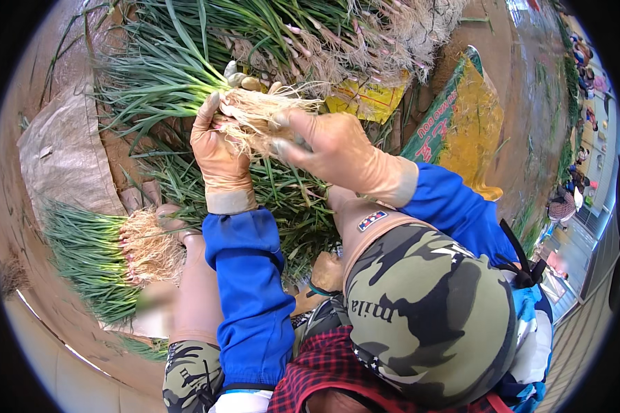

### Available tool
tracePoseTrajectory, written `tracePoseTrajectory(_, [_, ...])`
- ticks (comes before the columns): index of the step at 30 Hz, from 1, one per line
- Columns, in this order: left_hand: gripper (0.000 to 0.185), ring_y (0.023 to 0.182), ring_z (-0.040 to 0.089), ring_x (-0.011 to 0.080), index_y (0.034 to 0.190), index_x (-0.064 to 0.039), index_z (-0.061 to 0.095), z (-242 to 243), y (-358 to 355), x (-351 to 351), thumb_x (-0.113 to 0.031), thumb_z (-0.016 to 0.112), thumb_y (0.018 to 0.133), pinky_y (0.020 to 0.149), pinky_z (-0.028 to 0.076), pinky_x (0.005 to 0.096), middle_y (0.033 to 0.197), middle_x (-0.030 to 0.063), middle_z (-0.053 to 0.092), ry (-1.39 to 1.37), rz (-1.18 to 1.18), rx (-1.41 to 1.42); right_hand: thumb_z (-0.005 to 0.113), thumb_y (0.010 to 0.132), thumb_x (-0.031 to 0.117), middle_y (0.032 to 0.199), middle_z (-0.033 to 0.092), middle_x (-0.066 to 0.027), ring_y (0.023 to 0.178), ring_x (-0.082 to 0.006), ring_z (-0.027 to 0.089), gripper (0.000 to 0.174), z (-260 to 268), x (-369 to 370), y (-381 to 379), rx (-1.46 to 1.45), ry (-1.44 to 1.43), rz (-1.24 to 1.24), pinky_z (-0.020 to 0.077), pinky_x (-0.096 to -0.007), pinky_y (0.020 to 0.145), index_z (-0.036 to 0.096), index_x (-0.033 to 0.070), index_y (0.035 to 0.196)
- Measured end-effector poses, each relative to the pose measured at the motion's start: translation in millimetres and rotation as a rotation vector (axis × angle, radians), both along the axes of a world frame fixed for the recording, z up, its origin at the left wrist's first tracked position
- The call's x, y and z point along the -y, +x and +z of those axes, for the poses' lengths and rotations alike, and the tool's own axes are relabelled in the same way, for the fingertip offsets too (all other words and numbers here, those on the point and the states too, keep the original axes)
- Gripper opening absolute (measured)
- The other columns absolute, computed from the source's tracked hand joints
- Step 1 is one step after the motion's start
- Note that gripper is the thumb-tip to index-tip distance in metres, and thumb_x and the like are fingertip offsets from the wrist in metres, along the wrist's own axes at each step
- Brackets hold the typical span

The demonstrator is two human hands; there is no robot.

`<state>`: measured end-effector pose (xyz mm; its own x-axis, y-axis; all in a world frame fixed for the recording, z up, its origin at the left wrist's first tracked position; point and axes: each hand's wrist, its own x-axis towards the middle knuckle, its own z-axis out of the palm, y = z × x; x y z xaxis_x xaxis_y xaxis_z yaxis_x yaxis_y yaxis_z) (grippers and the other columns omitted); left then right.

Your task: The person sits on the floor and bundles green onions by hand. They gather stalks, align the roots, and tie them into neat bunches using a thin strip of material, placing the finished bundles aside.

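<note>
My left hand (222, 155), in a tan rubber glove, holds a bunch of green garlic (201, 98) by its pale stems, just above the bulbs. The leaves fan out to the left and the whitish roots (274, 106) point right. My right hand (336, 147), gloved the same way, is at the root ends with thumb and fingers apart. Its fingertips are blurred, and whether they touch the roots is hard to tell. Beneath both hands lies a heap of loose green leaves (289, 196).
A large pile of green garlic (299, 36) lies beyond my hands. A neat row of bunches (103, 253) sits at lower left, near a pale woven sheet (67, 149). A printed green and yellow sack (460, 124) lies to the right. Several people (563, 204) are at the far right.
</note>
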<state>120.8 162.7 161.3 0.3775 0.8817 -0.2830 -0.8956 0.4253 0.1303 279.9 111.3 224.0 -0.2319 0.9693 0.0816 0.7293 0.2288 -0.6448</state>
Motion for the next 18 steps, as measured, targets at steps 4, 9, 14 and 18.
tracePoseTrajectory(4, [0.036, 0.088, 0.057, 0.0241, 0.116, 0.007, 0.048, 11.4, 3.1, -5.6, -0.006, 0.049, 0.082, 0.088, 0.044, 0.0417, 0.097, 0.0154, 0.06, -0.179, 0.029, -0.015, 0.068, 0.073, 0.03, 0.065, 0.058, -0.012, 0.057, -0.0305, 0.058, 0.046, 0.3, -2.9, -0.7, 0.065, -0.063, -0.08, 0.0468, -0.0367, 0.051, 0.051, 0.006, 0.109])
tracePoseTrajectory(9, [0.021, 0.082, 0.06, 0.0225, 0.099, 0.006, 0.056, -13.1, -1.1, -3.6, -0.002, 0.051, 0.08, 0.085, 0.048, 0.0398, 0.089, 0.0168, 0.062, -0.128, 0.102, -0.042, 0.071, 0.07, 0.03, 0.088, 0.06, -0.0137, 0.076, -0.025, 0.061, 0.061, -2.3, -2.3, 3.6, -0.103, -0.27, -0.257, 0.0481, -0.0347, 0.067, 0.045, 0.004, 0.118])
tracePoseTrajectory(14, [0.03, 0.087, 0.06, 0.0207, 0.113, 0.013, 0.046, -10.5, 1.4, -22.9, -0.002, 0.048, 0.087, 0.086, 0.048, 0.0361, 0.106, 0.021, 0.057, -0.17, 0.011, 0.217, 0.069, 0.075, 0.028, 0.094, 0.06, -0.0097, 0.065, -0.0182, 0.057, 0.057, -16.2, 11.9, 15.9, -0.602, -0.67, -0.358, 0.0465, -0.0282, 0.058, 0.043, 0.003, 0.118])
tracePoseTrajectory(18, [0.038, 0.105, 0.052, 0.0204, 0.126, 0.009, 0.038, 8.4, 12.8, -30.5, -0.003, 0.044, 0.09, 0.09, 0.045, 0.0336, 0.125, 0.0206, 0.047, -0.142, -0.017, 0.349, 0.064, 0.082, 0.026, 0.079, 0.059, -0.0022, 0.05, -0.0061, 0.045, 0.039, -2.9, 2.8, 16.7, -1.106, -1.017, -0.341, 0.0334, -0.0199, 0.042, 0.05, 0.002, 0.11])
